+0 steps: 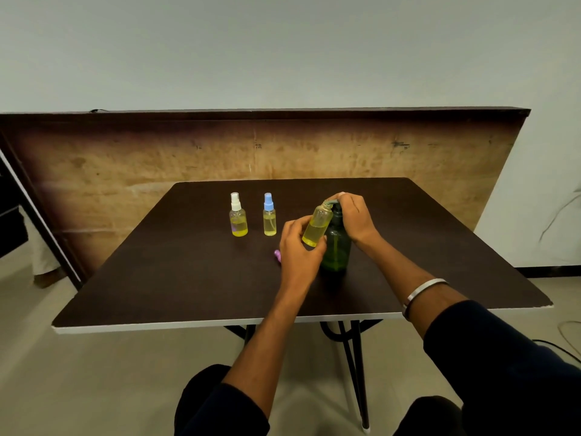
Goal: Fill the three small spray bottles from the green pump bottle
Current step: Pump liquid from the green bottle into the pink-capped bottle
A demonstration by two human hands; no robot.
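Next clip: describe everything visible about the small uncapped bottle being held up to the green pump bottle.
The small clear plastic bottle without a cap has a round body and narrow neck, roughly half full of yellow liquid. It is off the table, tilted with its open mouth up against the spout of the dark green translucent pump bottle. The left hand grips its lower body; the right hand rests on the pump head. Its base is partly hidden by fingers.

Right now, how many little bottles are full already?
Two look done: the white-capped bottle and blue-capped bottle stand capped with yellow liquid. The left hand tilts the third bottle under the green pump bottle; the right hand presses. Its purple cap still lies off.
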